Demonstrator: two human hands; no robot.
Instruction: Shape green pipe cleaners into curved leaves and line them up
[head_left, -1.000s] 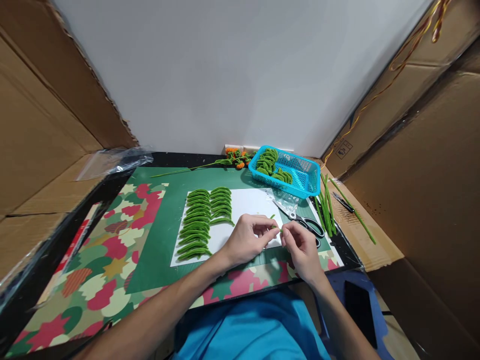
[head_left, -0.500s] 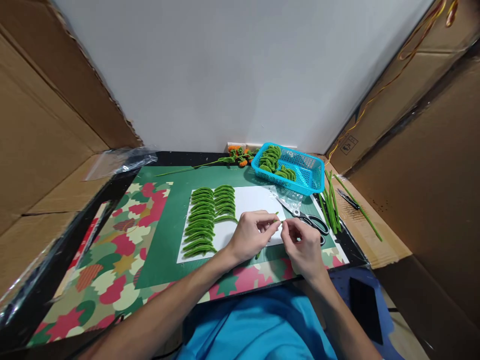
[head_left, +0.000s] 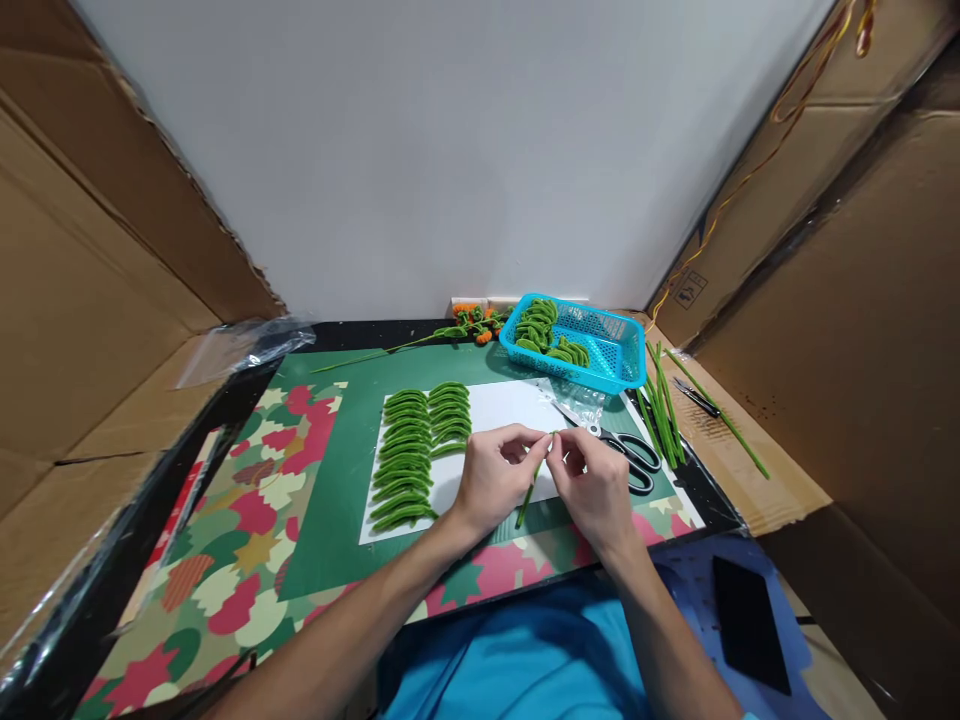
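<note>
My left hand and my right hand meet over the right part of a white sheet. Both pinch a short bit of green pipe cleaner, mostly hidden by the fingertips. Below the pinch a green stem slants down between the hands; I cannot tell whether it joins the pinched bit. Left of my hands, curved green pipe-cleaner leaves lie on the sheet in two columns. Black-handled scissors rest just beyond my right hand.
A blue basket holding more green leaf shapes stands at the back. Orange flowers on a green stem lie beside it. Green pipe cleaners and pliers are at the right. Cardboard walls flank the green mat.
My hands have shifted slightly left and their fingertips have come closer together. More of the green stem below them shows. The camera view has tilted a little.
</note>
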